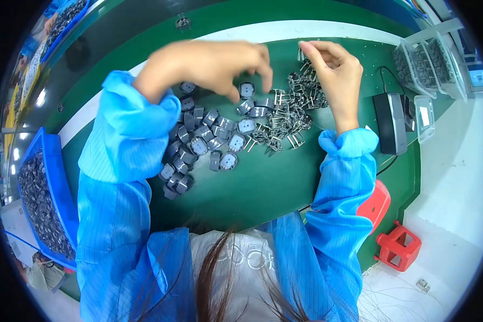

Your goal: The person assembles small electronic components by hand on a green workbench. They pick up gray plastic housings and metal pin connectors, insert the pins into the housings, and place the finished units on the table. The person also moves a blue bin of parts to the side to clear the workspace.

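Observation:
My left hand (212, 67) hovers over a loose pile of small dark grey rounded plastic housings (201, 131), some showing a pale grey face. Its fingers are curled but apart, slightly blurred, with nothing visible between them. To the right, my right hand (335, 67) is closed in a pinch at the far edge of a heap of small metal-pronged parts (292, 115). A small pronged metal part (300, 54) sticks out at its fingertips. The two piles meet in the middle of the green work surface (241, 188).
At the left stands a blue bin (59, 206) full of small dark parts. A divided clear tray (426, 61) of metal parts sits far right, near a black box-shaped device (390, 123) with a cable. A red plastic stool (400, 247) stands on the floor.

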Demonstrator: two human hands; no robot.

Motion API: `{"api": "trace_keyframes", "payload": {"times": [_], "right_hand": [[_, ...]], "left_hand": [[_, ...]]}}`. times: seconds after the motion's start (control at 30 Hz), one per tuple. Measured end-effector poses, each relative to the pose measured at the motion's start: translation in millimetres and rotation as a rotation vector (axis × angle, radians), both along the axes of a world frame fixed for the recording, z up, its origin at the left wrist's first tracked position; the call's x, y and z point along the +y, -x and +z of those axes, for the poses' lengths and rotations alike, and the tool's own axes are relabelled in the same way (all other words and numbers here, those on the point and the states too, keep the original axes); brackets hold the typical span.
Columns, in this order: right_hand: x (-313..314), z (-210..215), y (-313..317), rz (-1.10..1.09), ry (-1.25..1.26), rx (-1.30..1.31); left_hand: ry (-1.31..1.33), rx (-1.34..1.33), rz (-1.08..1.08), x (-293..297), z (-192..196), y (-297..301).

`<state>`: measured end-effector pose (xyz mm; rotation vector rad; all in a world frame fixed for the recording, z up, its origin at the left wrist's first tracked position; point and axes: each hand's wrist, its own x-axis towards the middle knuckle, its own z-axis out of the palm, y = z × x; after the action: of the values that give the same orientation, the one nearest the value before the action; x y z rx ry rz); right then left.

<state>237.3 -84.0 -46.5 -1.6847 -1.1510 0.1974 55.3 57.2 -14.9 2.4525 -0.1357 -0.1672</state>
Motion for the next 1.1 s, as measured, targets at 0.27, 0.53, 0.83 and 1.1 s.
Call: {"api": "trace_keyframes", "payload": {"times": [0.27,0.53,0.83,1.1], "right_hand": [[6,-11,13,0.187,-0.034,0.46],[1,-3,22,0.281,-0.062,0.589],[4,-7,36,0.292,-0.098,0.595],[1,-6,20,0.193,-0.219,-0.094]], "left_hand": [[-0.042,-0.132,0.005,19,-17,-10],[-0.116,-0.093,0.353,22,-27,-15],[0.077,-0.343,0.488,-1,-13,-18],[0.243,-0.143,0.507,-3,-2,-18]]}}
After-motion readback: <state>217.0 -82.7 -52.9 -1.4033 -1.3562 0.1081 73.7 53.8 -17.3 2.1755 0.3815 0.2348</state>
